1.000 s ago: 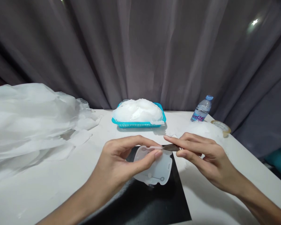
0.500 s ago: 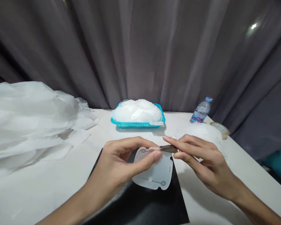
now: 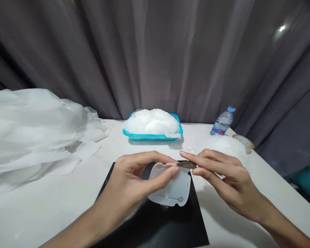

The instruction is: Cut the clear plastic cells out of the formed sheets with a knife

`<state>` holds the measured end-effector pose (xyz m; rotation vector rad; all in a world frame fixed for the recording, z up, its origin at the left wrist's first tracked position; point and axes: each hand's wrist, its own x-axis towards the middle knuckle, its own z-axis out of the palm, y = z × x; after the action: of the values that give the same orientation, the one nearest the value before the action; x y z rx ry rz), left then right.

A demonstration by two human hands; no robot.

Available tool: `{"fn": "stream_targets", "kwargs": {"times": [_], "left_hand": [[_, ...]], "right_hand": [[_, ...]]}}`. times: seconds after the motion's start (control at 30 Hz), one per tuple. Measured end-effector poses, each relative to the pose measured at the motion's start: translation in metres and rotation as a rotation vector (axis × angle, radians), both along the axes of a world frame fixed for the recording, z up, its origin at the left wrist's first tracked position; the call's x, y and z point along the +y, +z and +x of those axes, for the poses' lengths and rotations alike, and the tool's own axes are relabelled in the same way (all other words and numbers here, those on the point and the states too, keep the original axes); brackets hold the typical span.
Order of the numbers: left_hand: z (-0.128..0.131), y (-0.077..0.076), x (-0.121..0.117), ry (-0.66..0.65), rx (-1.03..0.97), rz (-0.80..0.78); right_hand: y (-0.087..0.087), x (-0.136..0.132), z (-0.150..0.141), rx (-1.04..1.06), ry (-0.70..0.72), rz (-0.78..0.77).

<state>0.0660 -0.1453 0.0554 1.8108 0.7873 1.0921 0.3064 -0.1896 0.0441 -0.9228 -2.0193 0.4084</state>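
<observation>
My left hand point(image 3: 142, 175) pinches the upper edge of a translucent white plastic part point(image 3: 177, 187), a rounded square like a lid, between thumb and fingers. The part has small ring marks and notches along its rim. My right hand point(image 3: 222, 172) is closed on a small knife with a dark pointed blade point(image 3: 187, 165); its handle is mostly hidden by my fingers. The blade's tip touches the part's top edge, right beside my left fingertips. Beneath both lies a black mat point(image 3: 155, 227).
A blue basket point(image 3: 155, 137) heaped with white parts in thin sheeting stands at the back. Crumpled translucent plastic point(image 3: 36, 131) covers the left side. At back right are a water bottle point(image 3: 222, 122), a roll of tape point(image 3: 244, 141) and a white pile point(image 3: 222, 144).
The plastic part has tilted slightly, its lower edge rising a little. Both hands keep their grips, with the knife still at the top edge.
</observation>
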Motion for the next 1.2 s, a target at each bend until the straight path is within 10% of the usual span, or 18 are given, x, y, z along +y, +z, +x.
{"fn": "stream_targets", "kwargs": {"times": [1.2], "left_hand": [[-0.0006, 0.0003, -0.0003, 0.035, 0.066, 0.114]], "right_hand": [[-0.0010, 0.0042, 0.0059, -0.029, -0.009, 0.072]]}}
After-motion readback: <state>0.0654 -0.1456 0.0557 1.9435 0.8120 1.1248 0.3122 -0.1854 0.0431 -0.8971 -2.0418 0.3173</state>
